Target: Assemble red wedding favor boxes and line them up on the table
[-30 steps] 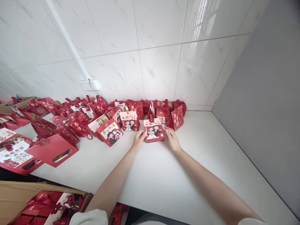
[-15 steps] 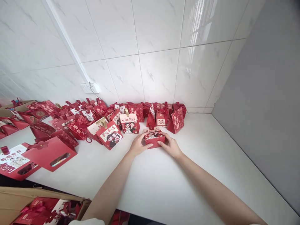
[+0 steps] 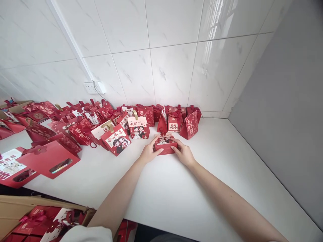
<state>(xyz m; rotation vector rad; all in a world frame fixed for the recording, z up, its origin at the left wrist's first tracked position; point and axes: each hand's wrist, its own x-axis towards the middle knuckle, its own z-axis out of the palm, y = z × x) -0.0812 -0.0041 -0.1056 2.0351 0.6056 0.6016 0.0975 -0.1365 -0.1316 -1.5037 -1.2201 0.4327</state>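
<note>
While 2 hands [image 3: 148, 153] [image 3: 185, 154] grip a box [image 3: 166, 147], thumbs [image 3: 158, 152] converge.

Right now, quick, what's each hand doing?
Left hand: holding the red gift box, left side.
Right hand: holding the same red gift box, right side.

White, smooth-surfaced table [image 3: 156, 195] bearing red-and-white printed paperboard gift boxes [image 3: 138, 131], clustered at left and along the rear edge; one red, couple-printed paperboard box [image 3: 167, 148] near centre.
</note>
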